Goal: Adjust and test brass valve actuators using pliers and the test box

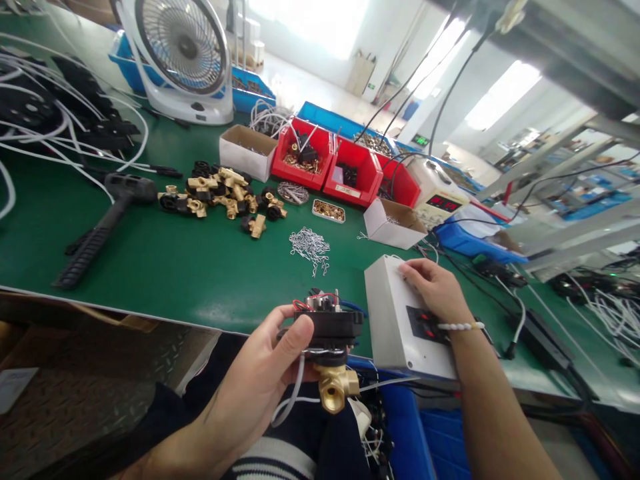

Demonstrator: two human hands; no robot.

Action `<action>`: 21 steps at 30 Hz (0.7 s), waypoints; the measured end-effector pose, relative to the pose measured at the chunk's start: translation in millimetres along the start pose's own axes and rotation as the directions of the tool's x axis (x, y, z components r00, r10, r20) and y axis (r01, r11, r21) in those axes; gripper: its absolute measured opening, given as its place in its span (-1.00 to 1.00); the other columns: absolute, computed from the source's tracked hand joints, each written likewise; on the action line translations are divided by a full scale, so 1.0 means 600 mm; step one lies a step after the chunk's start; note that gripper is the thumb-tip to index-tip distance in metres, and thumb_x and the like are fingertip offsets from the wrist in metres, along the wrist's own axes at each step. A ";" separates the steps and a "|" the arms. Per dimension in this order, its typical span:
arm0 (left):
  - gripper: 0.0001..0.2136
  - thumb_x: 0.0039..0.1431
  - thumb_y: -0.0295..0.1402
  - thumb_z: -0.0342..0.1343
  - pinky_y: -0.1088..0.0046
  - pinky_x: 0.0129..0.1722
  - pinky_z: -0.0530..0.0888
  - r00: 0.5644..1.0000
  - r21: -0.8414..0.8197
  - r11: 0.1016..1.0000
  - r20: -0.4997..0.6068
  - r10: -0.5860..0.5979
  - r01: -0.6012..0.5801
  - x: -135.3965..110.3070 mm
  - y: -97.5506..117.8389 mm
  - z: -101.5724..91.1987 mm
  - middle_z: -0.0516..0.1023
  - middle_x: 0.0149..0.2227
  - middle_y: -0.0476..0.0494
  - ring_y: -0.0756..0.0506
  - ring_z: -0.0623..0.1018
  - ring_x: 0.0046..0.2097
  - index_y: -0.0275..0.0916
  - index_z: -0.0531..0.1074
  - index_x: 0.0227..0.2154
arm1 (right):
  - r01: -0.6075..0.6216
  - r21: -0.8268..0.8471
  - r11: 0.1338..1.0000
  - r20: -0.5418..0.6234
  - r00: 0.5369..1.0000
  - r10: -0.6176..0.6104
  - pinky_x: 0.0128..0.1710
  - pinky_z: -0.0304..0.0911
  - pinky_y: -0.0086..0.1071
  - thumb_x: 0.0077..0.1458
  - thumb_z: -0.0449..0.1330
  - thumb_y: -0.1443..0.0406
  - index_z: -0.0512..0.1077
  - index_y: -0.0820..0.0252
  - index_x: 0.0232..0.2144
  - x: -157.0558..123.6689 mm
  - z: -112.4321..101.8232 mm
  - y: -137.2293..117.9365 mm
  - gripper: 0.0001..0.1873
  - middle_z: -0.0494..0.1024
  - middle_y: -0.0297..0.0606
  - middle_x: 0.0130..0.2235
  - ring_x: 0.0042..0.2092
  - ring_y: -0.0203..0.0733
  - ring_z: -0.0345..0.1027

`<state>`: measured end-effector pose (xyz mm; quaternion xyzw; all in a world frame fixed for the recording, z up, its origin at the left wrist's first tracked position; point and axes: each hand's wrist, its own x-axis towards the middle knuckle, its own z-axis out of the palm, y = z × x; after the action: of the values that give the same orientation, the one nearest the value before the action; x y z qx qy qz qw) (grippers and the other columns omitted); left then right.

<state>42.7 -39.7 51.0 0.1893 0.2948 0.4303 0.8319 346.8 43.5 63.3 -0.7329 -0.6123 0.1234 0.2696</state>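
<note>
My left hand (pixel 280 353) grips a motorized valve above the table's front edge. Its black actuator housing (pixel 330 328) is uppermost, with red and blue wires and small parts exposed on top. The brass valve body (pixel 334 388) points down, and a white cable hangs beside it. My right hand (pixel 435 287) rests on the far part of a grey control box (pixel 387 320), its fingers closed together at the top face; what they pinch there is hidden. A black panel with red switches (pixel 424 325) lies just below that hand. Metal spring clips (pixel 310 248) lie piled beyond the valve.
Brass valve bodies (pixel 230 190) are heaped on the green table, right of a black hammer (pixel 113 213). Red bins (pixel 303 160), a white carton (pixel 393 223) and a display unit (pixel 440 200) stand behind. A fan (pixel 183 60) is back left; a blue crate (pixel 407 420) sits below the edge.
</note>
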 end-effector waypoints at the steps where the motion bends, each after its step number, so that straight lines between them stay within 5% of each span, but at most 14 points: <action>1: -0.49 0.18 -0.13 0.21 0.27 -0.20 0.56 1.000 -0.006 1.000 0.004 -0.001 0.001 0.001 -0.001 0.000 0.60 -0.14 -0.33 -0.23 0.63 -0.17 -0.34 0.30 0.09 | 0.000 0.005 1.000 -0.001 1.000 0.000 -0.38 0.24 -0.32 -0.02 0.19 0.03 0.47 0.17 -0.44 0.000 0.000 0.001 -0.67 0.55 -0.27 -0.47 -0.42 -0.17 0.35; 14: -0.49 0.18 -0.12 0.22 0.31 -0.23 0.58 1.000 -0.031 0.999 0.015 -0.008 0.008 0.003 -0.002 -0.002 0.60 -0.14 -0.31 -0.19 0.64 -0.20 -0.33 0.32 0.08 | -0.014 0.219 0.976 -0.064 0.998 0.028 -0.41 0.21 -0.35 -0.17 0.35 0.04 0.52 0.20 -0.50 0.005 0.008 0.014 -0.66 0.51 -0.35 -0.55 -0.50 -0.27 0.29; 21: -0.55 0.17 -0.12 0.22 0.41 -0.23 0.58 0.999 0.006 1.000 -0.051 0.019 -0.018 -0.003 0.008 -0.002 0.64 -0.20 -0.26 -0.16 0.64 -0.22 -0.34 0.43 0.00 | 0.103 0.504 0.858 -0.393 0.912 0.121 -0.37 0.33 -0.40 -0.08 0.26 -0.11 0.41 0.14 -0.38 0.011 -0.027 0.053 -0.54 0.48 -0.39 -0.43 -0.45 -0.36 0.34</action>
<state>38.2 -38.4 53.6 0.1834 0.3156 0.4418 0.8195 383.0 42.5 60.4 -0.6462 -0.4830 0.1266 0.5772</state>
